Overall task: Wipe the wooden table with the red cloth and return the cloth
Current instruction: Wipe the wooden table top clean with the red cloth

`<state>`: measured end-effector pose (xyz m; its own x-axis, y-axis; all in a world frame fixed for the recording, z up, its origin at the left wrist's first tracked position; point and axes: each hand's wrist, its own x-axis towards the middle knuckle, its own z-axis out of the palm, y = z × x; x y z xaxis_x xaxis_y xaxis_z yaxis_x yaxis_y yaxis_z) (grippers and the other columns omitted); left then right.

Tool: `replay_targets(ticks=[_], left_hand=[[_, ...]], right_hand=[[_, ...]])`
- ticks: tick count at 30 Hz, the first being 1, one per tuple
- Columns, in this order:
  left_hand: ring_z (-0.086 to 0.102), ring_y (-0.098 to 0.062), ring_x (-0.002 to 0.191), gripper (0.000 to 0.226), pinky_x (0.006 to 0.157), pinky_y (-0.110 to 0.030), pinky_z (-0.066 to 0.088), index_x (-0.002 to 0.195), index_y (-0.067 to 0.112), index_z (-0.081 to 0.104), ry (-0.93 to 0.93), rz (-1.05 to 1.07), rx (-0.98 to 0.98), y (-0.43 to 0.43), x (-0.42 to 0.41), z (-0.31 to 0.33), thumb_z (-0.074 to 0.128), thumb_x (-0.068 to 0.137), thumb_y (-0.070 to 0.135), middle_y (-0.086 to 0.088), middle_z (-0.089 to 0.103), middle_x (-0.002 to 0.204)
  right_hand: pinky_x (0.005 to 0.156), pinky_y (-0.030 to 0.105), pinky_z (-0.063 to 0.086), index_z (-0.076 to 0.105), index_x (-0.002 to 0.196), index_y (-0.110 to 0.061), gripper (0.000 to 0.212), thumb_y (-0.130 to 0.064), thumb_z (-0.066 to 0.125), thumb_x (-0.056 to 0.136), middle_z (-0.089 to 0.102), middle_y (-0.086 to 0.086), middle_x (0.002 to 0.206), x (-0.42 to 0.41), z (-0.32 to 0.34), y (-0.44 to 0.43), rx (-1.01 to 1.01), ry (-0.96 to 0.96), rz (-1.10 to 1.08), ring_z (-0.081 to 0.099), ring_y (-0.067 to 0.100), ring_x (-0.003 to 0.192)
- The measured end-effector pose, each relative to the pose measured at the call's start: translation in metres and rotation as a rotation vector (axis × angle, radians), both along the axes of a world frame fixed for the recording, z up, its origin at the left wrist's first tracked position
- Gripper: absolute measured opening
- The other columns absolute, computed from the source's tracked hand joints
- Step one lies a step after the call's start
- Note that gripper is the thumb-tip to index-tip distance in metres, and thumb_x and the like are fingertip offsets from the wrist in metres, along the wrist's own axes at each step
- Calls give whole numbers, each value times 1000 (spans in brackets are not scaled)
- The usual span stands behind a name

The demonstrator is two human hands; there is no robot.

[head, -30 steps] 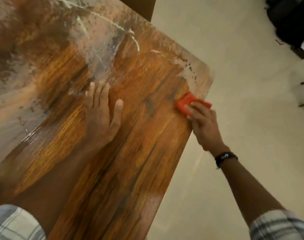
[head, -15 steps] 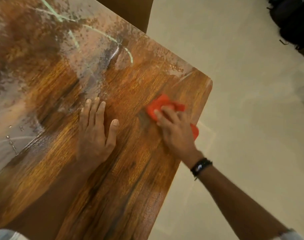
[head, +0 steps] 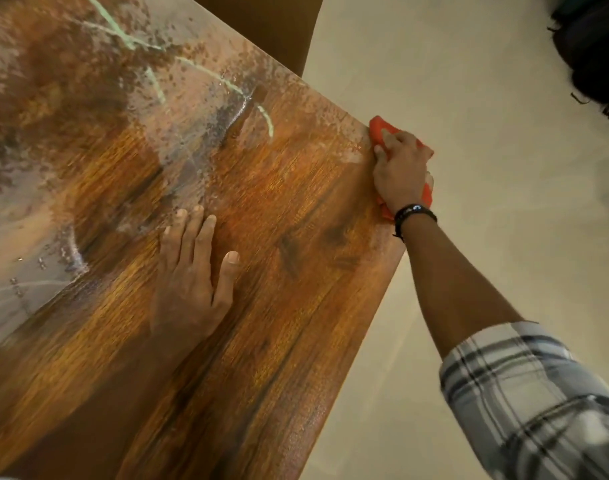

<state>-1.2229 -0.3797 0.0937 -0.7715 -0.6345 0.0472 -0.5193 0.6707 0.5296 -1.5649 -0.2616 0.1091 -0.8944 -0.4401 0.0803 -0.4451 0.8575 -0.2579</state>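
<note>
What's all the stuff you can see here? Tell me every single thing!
wooden table: one, brown with dark grain, fills the left and middle
wet smears: several, pale and shiny with greenish streaks, on the far part of the table
red cloth: one, red, at the table's far right corner
brown object: one, dark brown, behind the table's far edge; cannot tell what it is
floor: one, cream, to the right of the table
dark bag: one, black, top right on the floor
wristband: one, black, on the right wrist
sleeve: one, white and grey check, on the right arm
left hand: one, rests flat on the table
right hand: one, holds the red cloth against the table's corner
</note>
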Motion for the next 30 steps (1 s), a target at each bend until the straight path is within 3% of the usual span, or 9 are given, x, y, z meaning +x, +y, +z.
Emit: replay_targets(ticks=[2,5,7,12,17,22,26,30], left_hand=[[7,-22,156,67,126,-50,8,153,6,32,-11,1,2,0,0,1,23,103,50,-11,27,164],[4,-20,156,67,127,-49,6,155,8,30,-20,2,17,1,-1,2,22,103,51,-10,24,165],[2,-19,157,67,127,-48,5,155,9,29,-23,1,23,1,-1,2,24,103,50,-9,22,166],[2,-19,157,67,127,-49,5,155,8,29,-27,-4,29,1,0,3,23,103,50,-9,22,166],[2,-19,157,69,127,-48,4,155,8,30,-29,9,35,1,-1,3,22,103,52,-10,22,166],[4,-21,157,68,127,-47,5,155,7,30,-10,18,26,1,-2,3,22,103,51,-10,22,166],[4,-21,157,66,127,-48,5,155,7,29,15,31,11,1,-2,2,26,104,48,-11,24,165],[3,-22,157,70,126,-52,-2,157,6,23,12,72,-26,1,-1,4,24,103,50,-11,22,166]], right_hand=[[92,42,41,56,137,-23,40,-28,41,100,53,3,135,40,0,-13,28,83,123,46,35,109],[80,32,39,53,138,-23,38,-29,41,103,53,2,135,103,-1,-17,55,109,453,45,24,97],[78,30,39,54,138,-24,37,-29,42,103,54,1,135,103,1,-14,53,116,553,44,23,95],[101,40,35,53,140,-27,40,-29,41,102,49,-1,142,13,1,22,18,33,110,42,33,121],[99,29,27,51,141,-24,39,-28,42,103,45,0,143,28,-4,80,-76,-38,-75,34,32,127],[94,27,22,53,139,-22,39,-30,40,103,47,3,141,25,-5,63,-6,15,-45,40,33,124],[99,38,31,55,136,-26,38,-30,41,101,46,2,145,7,-2,-21,31,45,94,41,36,123],[95,37,32,49,142,-25,45,-36,40,100,48,4,146,51,4,-97,54,78,311,45,32,114]])
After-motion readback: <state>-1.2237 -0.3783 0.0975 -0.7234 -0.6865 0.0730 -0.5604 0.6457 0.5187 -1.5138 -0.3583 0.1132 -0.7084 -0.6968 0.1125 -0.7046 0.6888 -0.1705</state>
